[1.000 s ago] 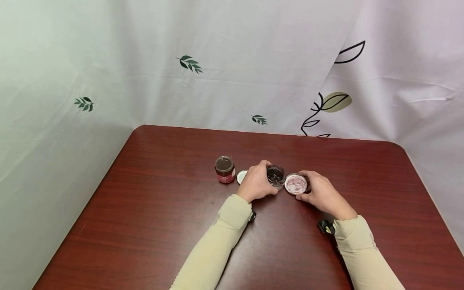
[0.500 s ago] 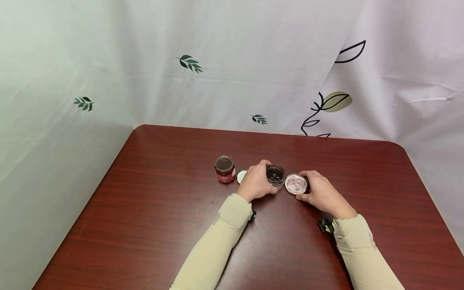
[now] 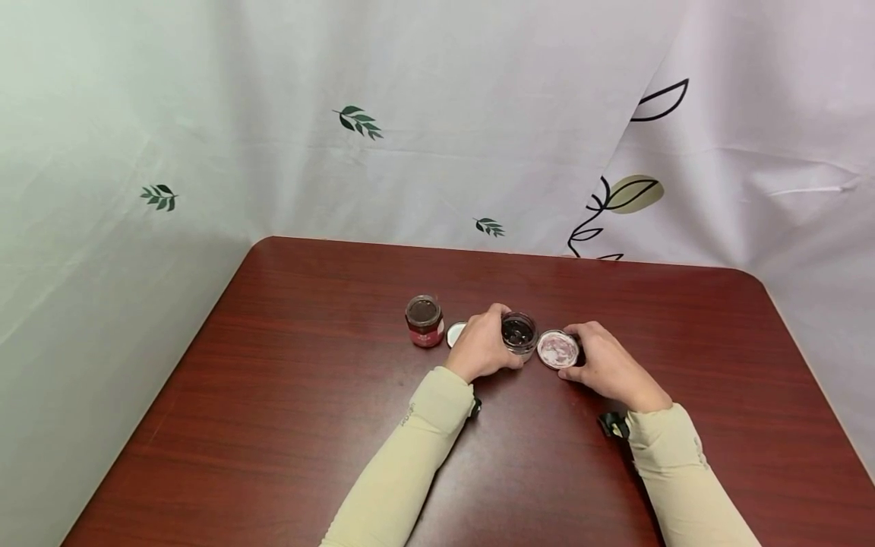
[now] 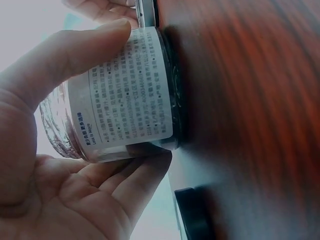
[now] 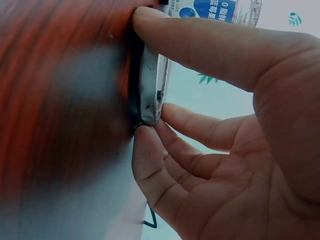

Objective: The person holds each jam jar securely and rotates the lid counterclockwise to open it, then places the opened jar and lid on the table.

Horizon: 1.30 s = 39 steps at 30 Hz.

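My left hand [image 3: 481, 343] grips an open glass jam jar [image 3: 519, 334] with dark contents, which stands upright on the table. In the left wrist view, the thumb presses on the jar's white printed label [image 4: 125, 95], with the other fingers on the opposite side. Just right of the jar, my right hand [image 3: 604, 363] holds a round jar lid [image 3: 557, 349] by its rim between thumb and fingers. The lid lies inside up, with whitish-pink residue in it. The lid's thin metal edge [image 5: 148, 85] shows in the right wrist view, low against the table.
A second open jar [image 3: 424, 320] with a red label and dark contents stands to the left. Between the jars lies another lid [image 3: 456, 334], white inside, partly hidden by the left hand. The reddish-brown table [image 3: 287, 395] meets a pale curtain [image 3: 424, 182] with leaf prints behind.
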Tool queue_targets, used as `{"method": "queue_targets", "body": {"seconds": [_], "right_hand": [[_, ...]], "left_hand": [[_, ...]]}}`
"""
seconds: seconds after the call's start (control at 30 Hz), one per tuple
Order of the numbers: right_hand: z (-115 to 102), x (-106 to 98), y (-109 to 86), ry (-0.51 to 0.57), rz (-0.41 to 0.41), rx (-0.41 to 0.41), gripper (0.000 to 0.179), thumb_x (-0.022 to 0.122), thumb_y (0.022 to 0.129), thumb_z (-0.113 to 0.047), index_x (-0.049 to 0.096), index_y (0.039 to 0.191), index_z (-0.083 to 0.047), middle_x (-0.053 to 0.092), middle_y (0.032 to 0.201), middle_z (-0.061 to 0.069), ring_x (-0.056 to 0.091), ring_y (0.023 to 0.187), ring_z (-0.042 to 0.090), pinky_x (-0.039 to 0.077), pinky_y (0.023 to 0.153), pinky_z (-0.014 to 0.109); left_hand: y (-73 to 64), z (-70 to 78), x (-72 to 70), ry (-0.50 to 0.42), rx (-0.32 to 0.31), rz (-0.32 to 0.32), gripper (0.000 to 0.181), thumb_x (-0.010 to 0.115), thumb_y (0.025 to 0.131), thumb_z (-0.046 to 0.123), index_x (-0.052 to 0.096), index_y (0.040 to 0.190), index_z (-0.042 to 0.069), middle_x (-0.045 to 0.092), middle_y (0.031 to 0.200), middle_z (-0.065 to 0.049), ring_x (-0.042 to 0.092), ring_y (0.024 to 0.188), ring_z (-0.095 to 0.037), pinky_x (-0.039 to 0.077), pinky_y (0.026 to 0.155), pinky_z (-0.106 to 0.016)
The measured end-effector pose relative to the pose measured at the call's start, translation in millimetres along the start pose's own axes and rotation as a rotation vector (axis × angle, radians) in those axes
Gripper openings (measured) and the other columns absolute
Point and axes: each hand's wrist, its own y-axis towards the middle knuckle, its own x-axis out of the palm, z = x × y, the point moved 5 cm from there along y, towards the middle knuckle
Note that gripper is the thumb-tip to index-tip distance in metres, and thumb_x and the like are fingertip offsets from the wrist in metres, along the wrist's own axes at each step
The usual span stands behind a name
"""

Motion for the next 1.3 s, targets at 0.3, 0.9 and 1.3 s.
{"method": "queue_targets", "body": {"seconds": [0.3, 0.9, 1.3], "right_hand": [[-1.3, -1.7, 1.7, 0.018, 0.005, 0.004, 0.064, 0.082, 0.064, -0.014, 0.053, 0.115, 0.009, 0.053, 0.105, 0.021, 0.050, 0.098, 0.031, 0.041, 0.085, 0.045], [-20.9, -20.7, -3.1, -0.019, 0.070, -0.040, 0.062, 0.073, 0.077, -0.020, 0.044, 0.128, 0.002, 0.047, 0.124, 0.022, 0.039, 0.118, 0.039, 0.031, 0.097, 0.052], [-35.4, -48.6, -5.5, -0.039, 0.314, -0.098, 0.064, 0.075, 0.076, -0.021, 0.045, 0.129, 0.000, 0.033, 0.136, 0.028, 0.026, 0.126, 0.046, 0.025, 0.099, 0.056]], "left_hand": [[0.3, -0.9, 0.8, 0.001, -0.002, -0.009, 0.081, 0.086, 0.056, 0.025, 0.047, 0.126, 0.011, 0.063, 0.106, -0.006, 0.060, 0.095, -0.018, 0.046, 0.082, -0.029], [-19.2, 22.5, -46.9, 0.026, 0.204, 0.093, 0.087, 0.075, 0.071, 0.049, 0.036, 0.140, 0.014, 0.033, 0.146, -0.003, 0.031, 0.133, -0.017, 0.030, 0.105, -0.035], [-38.8, -3.7, -125.8, 0.060, 0.309, 0.400, 0.076, 0.055, 0.082, 0.060, 0.038, 0.141, 0.015, 0.024, 0.150, -0.003, 0.019, 0.138, -0.018, 0.025, 0.107, -0.041]]}}
